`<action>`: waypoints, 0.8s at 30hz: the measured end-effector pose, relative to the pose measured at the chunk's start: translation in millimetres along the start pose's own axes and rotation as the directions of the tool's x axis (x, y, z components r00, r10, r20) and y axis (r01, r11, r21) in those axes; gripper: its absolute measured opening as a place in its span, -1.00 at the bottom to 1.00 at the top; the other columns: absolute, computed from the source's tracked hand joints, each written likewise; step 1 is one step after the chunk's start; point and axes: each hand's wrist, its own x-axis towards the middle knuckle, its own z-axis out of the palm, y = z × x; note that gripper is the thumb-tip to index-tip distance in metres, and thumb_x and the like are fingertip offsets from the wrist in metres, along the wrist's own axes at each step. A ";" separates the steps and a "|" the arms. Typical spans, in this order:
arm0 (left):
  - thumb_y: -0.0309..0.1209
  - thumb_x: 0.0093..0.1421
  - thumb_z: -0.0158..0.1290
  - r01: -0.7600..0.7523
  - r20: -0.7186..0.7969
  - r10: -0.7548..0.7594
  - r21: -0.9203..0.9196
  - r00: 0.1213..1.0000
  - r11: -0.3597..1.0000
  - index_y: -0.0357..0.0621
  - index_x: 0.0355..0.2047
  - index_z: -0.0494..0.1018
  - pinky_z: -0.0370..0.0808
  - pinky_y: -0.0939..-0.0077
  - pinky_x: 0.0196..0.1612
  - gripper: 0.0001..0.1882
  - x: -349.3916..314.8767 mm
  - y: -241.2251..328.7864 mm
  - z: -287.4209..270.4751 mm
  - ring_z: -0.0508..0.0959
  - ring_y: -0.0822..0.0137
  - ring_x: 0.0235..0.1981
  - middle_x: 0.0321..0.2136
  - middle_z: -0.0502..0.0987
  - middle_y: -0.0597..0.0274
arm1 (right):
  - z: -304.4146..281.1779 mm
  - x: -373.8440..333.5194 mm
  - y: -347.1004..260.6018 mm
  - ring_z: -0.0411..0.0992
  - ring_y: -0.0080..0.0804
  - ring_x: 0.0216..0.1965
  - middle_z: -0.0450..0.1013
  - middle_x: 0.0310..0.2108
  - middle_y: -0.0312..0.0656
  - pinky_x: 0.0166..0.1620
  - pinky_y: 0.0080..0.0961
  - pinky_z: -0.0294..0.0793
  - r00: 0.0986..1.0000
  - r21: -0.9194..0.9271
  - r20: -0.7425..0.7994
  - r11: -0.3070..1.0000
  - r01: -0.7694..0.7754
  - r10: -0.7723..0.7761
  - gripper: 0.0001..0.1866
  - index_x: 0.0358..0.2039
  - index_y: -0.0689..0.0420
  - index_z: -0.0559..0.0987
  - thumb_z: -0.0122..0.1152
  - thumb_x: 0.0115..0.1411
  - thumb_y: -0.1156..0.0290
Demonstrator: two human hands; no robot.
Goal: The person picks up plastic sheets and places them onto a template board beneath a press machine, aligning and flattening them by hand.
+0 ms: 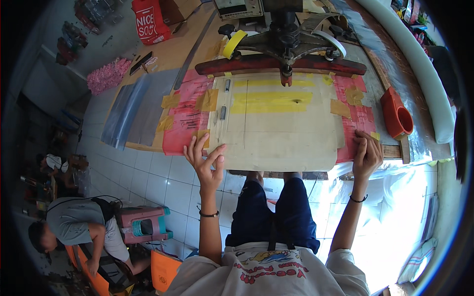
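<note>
My left hand [205, 160] is open at the near left corner of a beige board [291, 138], its fingers spread over the edge of the board and a red sheet. At the near right, my right hand [368, 155] is closed, fingers bent together over the edge of another red sheet [348, 133]; whatever they hold, if anything, is hidden. Yellow strips [271, 102], pencil lines and two small grey metal pieces [223, 112] lie on the board. Brown tape patches [206, 100] join it to the red sheets. Behind it stands a press head with a long dark red bar [237, 65].
A yellow tape roll [234, 45] hangs on the press. To the right are an orange-red tape dispenser [396, 116] and a long white roll [419, 64]. Clear plastic film [126, 111], a phone [141, 63] and pink material [108, 75] lie left. A person [76, 222] bends near stools [143, 224].
</note>
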 end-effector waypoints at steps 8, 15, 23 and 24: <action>-0.09 0.32 0.00 0.002 -0.005 -0.002 0.015 1.000 1.000 0.17 -0.13 0.71 -0.25 -0.23 0.45 -0.67 0.6 1.7 -0.5 0.19 -0.07 0.38 0.24 0.44 0.15 | 9.0 -17.6 -5.6 0.60 -0.41 -0.14 0.69 -0.22 -0.34 0.01 -0.43 0.28 0.995 -0.074 -0.097 0.997 -0.009 0.002 -0.71 -0.40 0.10 0.72 0.06 0.38 0.40; -0.10 0.32 0.00 0.004 0.003 -0.004 0.014 1.000 1.000 0.15 -0.12 0.71 -0.25 -0.23 0.45 -0.67 1.3 2.0 -1.7 0.19 -0.09 0.38 0.24 0.44 0.14 | 10.0 -17.7 -6.8 0.59 -0.43 -0.12 0.70 -0.21 -0.37 0.01 -0.46 0.26 0.994 -0.060 -0.100 0.997 -0.041 0.035 -0.71 -0.39 0.09 0.73 0.07 0.38 0.39; -0.12 0.31 0.00 0.005 -0.003 -0.005 0.017 1.000 1.000 0.13 -0.13 0.71 -0.25 -0.24 0.45 -0.67 -0.4 1.8 -1.0 0.19 -0.08 0.38 0.24 0.44 0.14 | 8.1 -15.9 -8.6 0.59 -0.41 -0.13 0.70 -0.22 -0.34 0.00 -0.46 0.27 0.992 -0.050 -0.117 0.998 -0.044 0.038 -0.75 -0.39 0.10 0.74 0.12 0.34 0.41; -0.11 0.31 0.00 0.006 -0.002 -0.006 0.023 1.000 1.000 0.13 -0.13 0.71 -0.25 -0.23 0.45 -0.66 -1.0 1.4 -0.5 0.19 -0.08 0.38 0.24 0.44 0.13 | 8.1 -15.6 -9.3 0.59 -0.41 -0.13 0.70 -0.22 -0.34 0.00 -0.46 0.27 0.992 -0.048 -0.116 0.998 -0.048 0.043 -0.77 -0.39 0.10 0.74 0.13 0.32 0.42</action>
